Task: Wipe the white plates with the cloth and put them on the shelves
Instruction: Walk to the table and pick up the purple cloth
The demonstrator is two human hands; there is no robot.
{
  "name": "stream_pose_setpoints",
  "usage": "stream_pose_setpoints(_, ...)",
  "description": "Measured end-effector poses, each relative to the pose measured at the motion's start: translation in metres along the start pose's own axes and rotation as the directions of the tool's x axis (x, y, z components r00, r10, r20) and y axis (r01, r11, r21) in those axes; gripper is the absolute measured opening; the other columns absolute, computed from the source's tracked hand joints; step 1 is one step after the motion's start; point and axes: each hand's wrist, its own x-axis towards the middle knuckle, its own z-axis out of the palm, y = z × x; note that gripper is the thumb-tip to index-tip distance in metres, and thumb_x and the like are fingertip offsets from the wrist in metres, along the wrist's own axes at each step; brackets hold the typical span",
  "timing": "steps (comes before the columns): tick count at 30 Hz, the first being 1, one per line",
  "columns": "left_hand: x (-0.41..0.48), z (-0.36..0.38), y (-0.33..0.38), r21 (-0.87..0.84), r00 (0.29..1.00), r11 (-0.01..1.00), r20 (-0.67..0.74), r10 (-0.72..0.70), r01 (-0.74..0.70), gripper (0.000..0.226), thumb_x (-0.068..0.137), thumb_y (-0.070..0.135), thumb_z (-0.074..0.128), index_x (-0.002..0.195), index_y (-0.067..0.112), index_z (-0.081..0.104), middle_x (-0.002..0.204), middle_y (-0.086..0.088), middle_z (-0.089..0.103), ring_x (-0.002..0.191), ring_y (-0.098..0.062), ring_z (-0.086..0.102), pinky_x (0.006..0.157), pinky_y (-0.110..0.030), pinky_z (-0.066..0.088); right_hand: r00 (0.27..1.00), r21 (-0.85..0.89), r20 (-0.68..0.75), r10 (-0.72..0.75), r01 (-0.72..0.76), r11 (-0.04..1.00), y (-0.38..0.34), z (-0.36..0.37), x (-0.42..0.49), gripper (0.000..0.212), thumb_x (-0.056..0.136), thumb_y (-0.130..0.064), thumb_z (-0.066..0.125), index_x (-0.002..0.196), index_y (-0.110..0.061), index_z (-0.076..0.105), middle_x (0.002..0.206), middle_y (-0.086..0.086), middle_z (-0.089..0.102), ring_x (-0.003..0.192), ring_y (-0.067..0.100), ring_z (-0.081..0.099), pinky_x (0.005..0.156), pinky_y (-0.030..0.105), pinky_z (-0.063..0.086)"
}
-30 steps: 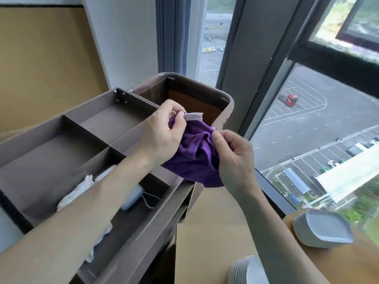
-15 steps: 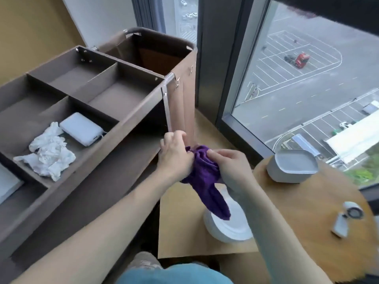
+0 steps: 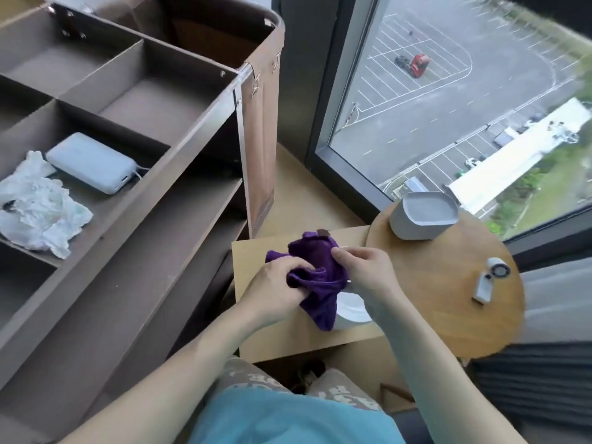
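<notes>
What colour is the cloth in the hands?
Purple, with a small brown tag; the cloth shows in the head view.

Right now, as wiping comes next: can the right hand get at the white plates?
Probably yes: the right hand is just above the white plates; only the purple cloth it pinches, also gripped by the left hand, hangs over them.

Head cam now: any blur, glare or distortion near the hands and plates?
Head view: soft daylight from the window, no hard shadows or glare; wide-angle skew tilts the shelf unit; left hand, right hand and purple cloth slightly soft; white plates mostly hidden under them, the visible part nearly washed out.
</notes>
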Motion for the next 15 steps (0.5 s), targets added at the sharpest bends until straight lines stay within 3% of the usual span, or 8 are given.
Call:
stream_pose_setpoints(3,-0.013,0.002,-0.01,0.077,1.0,0.997,-0.025,0.012,-0.01,0.009,0.092,0.031,0.072,0.1,0.034,0.074,0.088,0.018,0.066,0.089,0.003,0.059,0.075,-0.017,0.048,1.0,0.059,-0.014,0.025,-0.024,0.998,0.012,-0.005,-0.005,0.023,0.098,-0.015,0.068,0.081,-0.004,0.078,0.071,0.012,0.07,0.071,0.026,0.066,0.072,0.045,0.064)
stream_pose_setpoints(7,-0.021,-0.001,-0.018,0.154,0.994,0.985,-0.093,-0.062,0.076,0.019,0.095,0.041,0.067,0.102,0.026,0.074,0.102,0.006,0.062,0.098,-0.008,0.057,0.087,-0.036,0.05,0.997,0.109,-0.042,0.058,-0.053,0.993,0.021,-0.023,0.0,0.014,0.097,-0.015,0.07,0.093,-0.003,0.077,0.081,0.012,0.074,0.079,0.028,0.071,0.072,0.042,0.064)
stream_pose_setpoints(9,-0.024,-0.002,-0.014,0.07,0.993,0.995,-0.101,-0.064,0.071,0.016,0.097,0.033,0.066,0.104,0.022,0.074,0.105,0.007,0.067,0.104,-0.01,0.058,0.092,-0.041,0.053,0.996,0.115,-0.03,0.084,-0.08,0.99,0.022,-0.038,0.007,0.013,0.096,-0.015,0.071,0.098,-0.003,0.076,0.092,0.016,0.075,0.089,0.032,0.072,0.079,0.045,0.064)
stream_pose_setpoints(11,-0.025,0.0,-0.004,-0.082,0.995,0.995,-0.079,-0.06,0.054,0.02,0.094,0.023,0.064,0.111,0.02,0.074,0.106,0.008,0.07,0.103,-0.007,0.063,0.09,-0.035,0.055,0.997,0.102,-0.006,0.081,-0.08,0.992,0.021,-0.053,0.017,0.013,0.096,-0.017,0.071,0.096,-0.005,0.076,0.096,0.019,0.073,0.093,0.035,0.069,0.085,0.047,0.059)
stream_pose_setpoints(13,-0.021,0.008,0.011,-0.23,0.994,0.972,-0.082,-0.074,0.054,0.026,0.087,0.017,0.059,0.106,0.012,0.074,0.092,0.001,0.072,0.087,-0.008,0.066,0.078,-0.027,0.054,0.999,0.062,0.0,0.032,-0.032,0.998,0.02,-0.068,0.028,0.014,0.096,-0.018,0.068,0.089,-0.009,0.076,0.097,0.017,0.073,0.095,0.034,0.067,0.089,0.05,0.056)
stream_pose_setpoints(15,-0.012,0.02,0.029,-0.322,0.986,0.944,-0.119,-0.118,0.074,0.028,0.083,0.016,0.057,0.1,-0.003,0.071,0.076,-0.016,0.063,0.069,-0.013,0.058,0.067,-0.03,0.049,0.998,0.018,0.008,-0.063,0.063,0.998,0.019,-0.084,0.039,0.018,0.096,-0.017,0.064,0.086,-0.009,0.076,0.106,0.009,0.072,0.102,0.032,0.066,0.092,0.052,0.055)
